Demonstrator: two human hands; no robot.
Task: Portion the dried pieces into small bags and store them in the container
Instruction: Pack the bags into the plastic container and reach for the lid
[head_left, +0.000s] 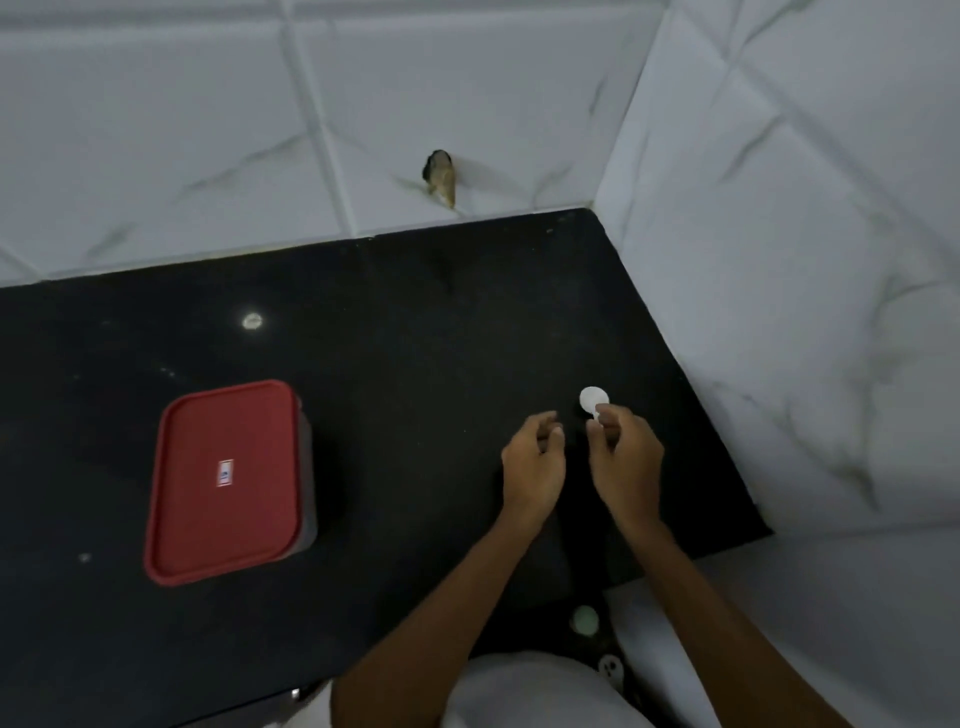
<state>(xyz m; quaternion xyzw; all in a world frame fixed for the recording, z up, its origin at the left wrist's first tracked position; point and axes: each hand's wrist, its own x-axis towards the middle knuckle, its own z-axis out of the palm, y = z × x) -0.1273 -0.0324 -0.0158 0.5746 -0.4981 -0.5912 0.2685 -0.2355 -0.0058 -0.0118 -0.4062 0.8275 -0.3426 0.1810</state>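
Currently, the dark rectangular container with red plastic lid (223, 483) sits closed on the black stone counter (415, 338). Well right of the container, my right hand (626, 462) pinches a small white round-headed object (594, 399). My left hand (535, 457), between them, has its fingers curled; what it holds, I cannot tell.

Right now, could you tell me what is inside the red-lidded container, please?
Its red lid is on, covering the container completely, so any contents are hidden. Only a small label shows on top of the lid.

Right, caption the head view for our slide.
Right hand pinches a small white round object at the black counter; red-lidded container sits closed.
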